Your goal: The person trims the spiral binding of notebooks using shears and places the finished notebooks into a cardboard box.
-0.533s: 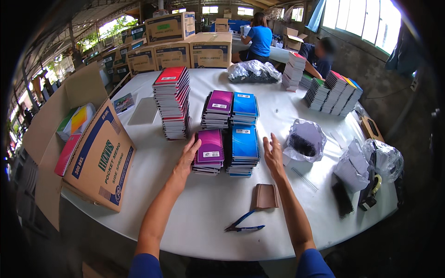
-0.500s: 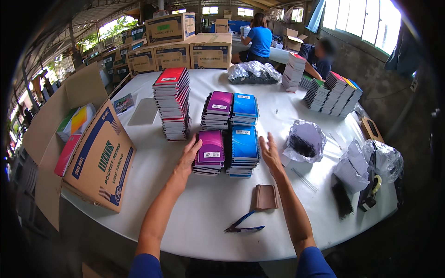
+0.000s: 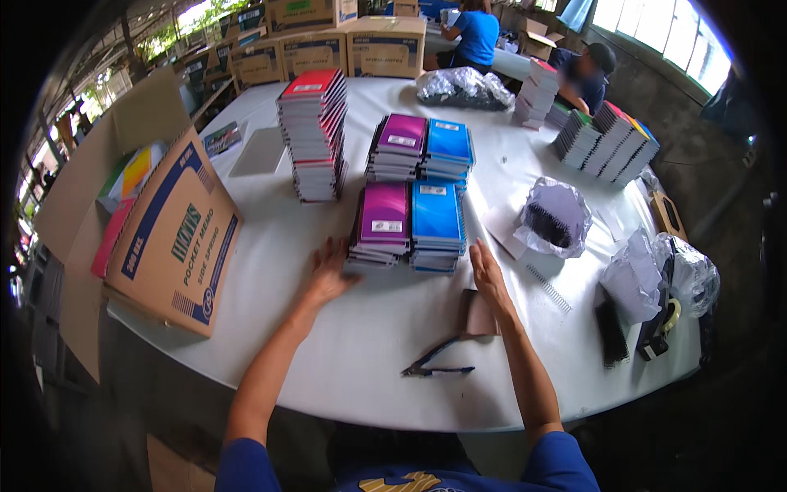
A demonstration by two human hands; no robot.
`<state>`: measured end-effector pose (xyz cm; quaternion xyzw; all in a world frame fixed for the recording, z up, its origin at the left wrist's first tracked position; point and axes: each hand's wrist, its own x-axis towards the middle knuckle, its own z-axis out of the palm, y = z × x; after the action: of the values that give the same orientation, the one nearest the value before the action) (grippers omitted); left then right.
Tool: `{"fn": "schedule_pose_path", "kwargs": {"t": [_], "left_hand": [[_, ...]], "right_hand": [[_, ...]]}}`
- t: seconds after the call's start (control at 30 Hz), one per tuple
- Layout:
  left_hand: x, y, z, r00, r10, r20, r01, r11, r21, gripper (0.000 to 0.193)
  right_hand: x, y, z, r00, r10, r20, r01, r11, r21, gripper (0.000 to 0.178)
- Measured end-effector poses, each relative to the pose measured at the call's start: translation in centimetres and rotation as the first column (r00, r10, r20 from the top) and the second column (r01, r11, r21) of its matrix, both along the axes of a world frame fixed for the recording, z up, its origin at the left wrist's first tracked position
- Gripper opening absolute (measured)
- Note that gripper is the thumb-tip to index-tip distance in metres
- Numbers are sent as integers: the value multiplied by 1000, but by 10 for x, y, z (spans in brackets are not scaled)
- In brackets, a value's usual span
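Four-square stacks of spiral notebooks stand before me. In front, a purple notebook stack (image 3: 384, 223) presses against a blue notebook stack (image 3: 437, 221). Behind them are another purple notebook stack (image 3: 399, 148) and another blue notebook stack (image 3: 448, 152). My left hand (image 3: 329, 275) is open with fingers spread, just off the near left corner of the front purple stack. Stretched flat along the right side of the front blue stack is my right hand (image 3: 489, 277), holding nothing; whether it touches the covers I cannot tell.
A tall red-covered notebook stack (image 3: 311, 135) rises at left, beside an open carton (image 3: 176, 246). Cutting pliers (image 3: 438, 358) and a brown block (image 3: 480, 316) lie near my right forearm. Paper-wrapped black coils (image 3: 553, 221) sit at right. Two people work at the far end.
The gap between the front purple and blue stacks has closed. My left hand has come away from the purple stack toward me, fingers spreading. The view has tilted downward.
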<state>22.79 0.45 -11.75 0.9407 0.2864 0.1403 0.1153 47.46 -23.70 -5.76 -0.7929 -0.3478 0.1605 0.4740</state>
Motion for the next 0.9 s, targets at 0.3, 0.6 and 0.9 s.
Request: {"fn": "schedule_pose_path", "kwargs": {"t": [0.3, 0.6, 0.9], "left_hand": [[20, -29, -2, 948, 200, 248, -212, 977, 19, 72], [-123, -61, 3, 988, 144, 52, -146, 989, 38, 78], [-191, -116, 5, 949, 308, 66, -314, 939, 143, 56]], "right_hand": [[-136, -69, 17, 586, 514, 627, -443, 851, -284, 60], [-173, -141, -12, 562, 416, 715, -216, 908, -358, 47], [-176, -135, -16, 512, 364, 778, -205, 932, -301, 33]]}}
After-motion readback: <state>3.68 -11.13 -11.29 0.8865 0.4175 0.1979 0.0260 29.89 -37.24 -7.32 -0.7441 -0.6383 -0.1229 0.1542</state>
